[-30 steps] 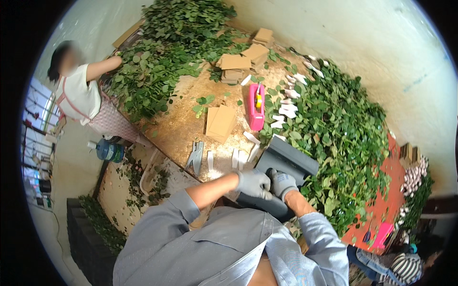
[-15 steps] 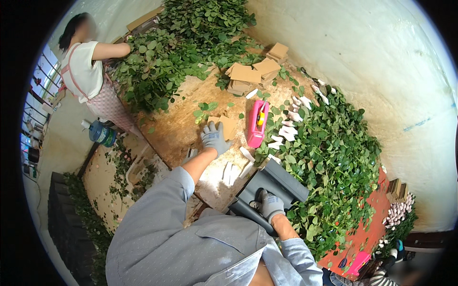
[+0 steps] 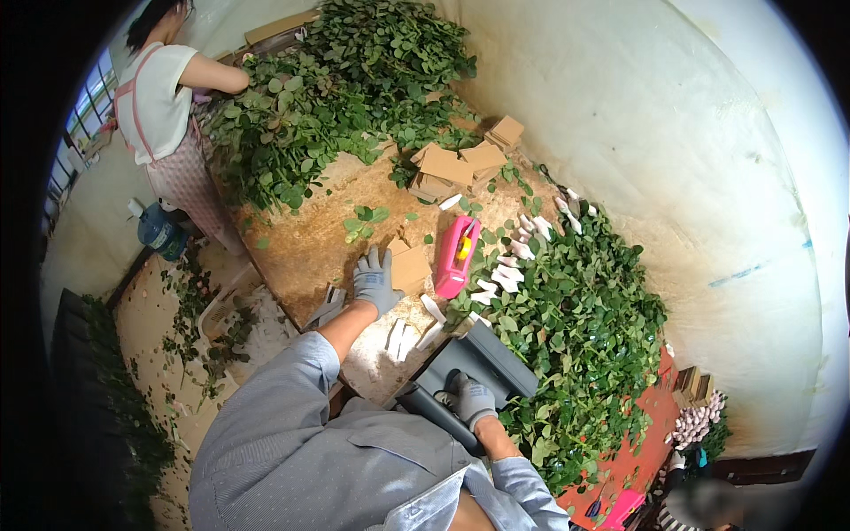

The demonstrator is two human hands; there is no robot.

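My left hand, in a grey glove, lies with its fingers spread at the left edge of a small stack of brown cardboard pieces. Inside a dark grey trough-shaped holder with raised sides rests my right hand, also gloved. Its fingers point up along the trough floor, partly hidden, and nothing shows in them. White paper-like strips lie between the two hands. A pink tape dispenser with yellow tape stands beyond them.
Leafy stems with white-wrapped heads pile up at right. More cardboard stacks and a big leafy heap sit farther back. A co-worker in an apron stands far left; another person is at lower right.
The whole view has shifted slightly. My left hand has slid off the cardboard's top to its left edge, fingers spreading wider. My right hand stays in the trough.
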